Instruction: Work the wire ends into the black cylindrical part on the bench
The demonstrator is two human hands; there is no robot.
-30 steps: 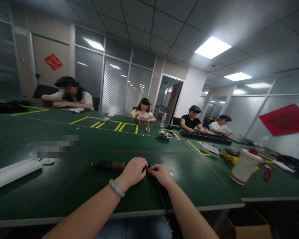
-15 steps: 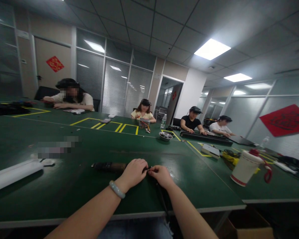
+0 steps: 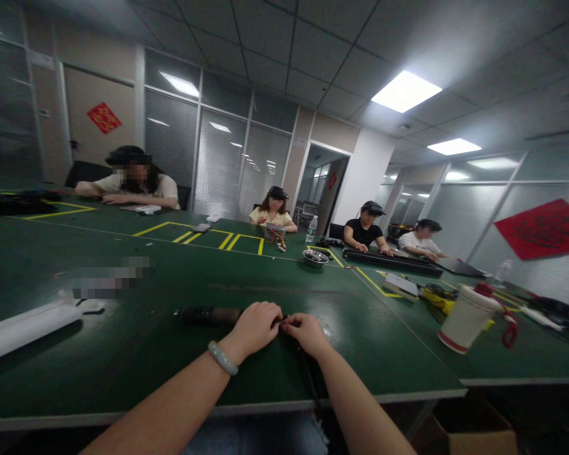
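Note:
A dark, slim cylindrical tool (image 3: 213, 315) lies on the green table in front of me. It looks like a corded electric screwdriver, with a small metal tip at its left end and a brownish middle. My left hand (image 3: 258, 325), a pale bangle at its wrist, is closed over the tool's right end. Fingertips of my right hand (image 3: 306, 333) pinch at that same end, right beside the left fingers, where the black cord (image 3: 308, 373) meets it. The cord runs down over the table's near edge. My fingers hide the exact spot of the join.
A long white wrapped roll (image 3: 28, 332) lies at left. A metal bowl (image 3: 315, 257) stands ahead. To the right are a white cup with a red lid (image 3: 468, 319), a white box (image 3: 401, 285) and yellow cable (image 3: 436, 297). Several people sit along the far side.
Almost nothing differs. Both hands stay at the same end of the tool, and the view has shifted very slightly.

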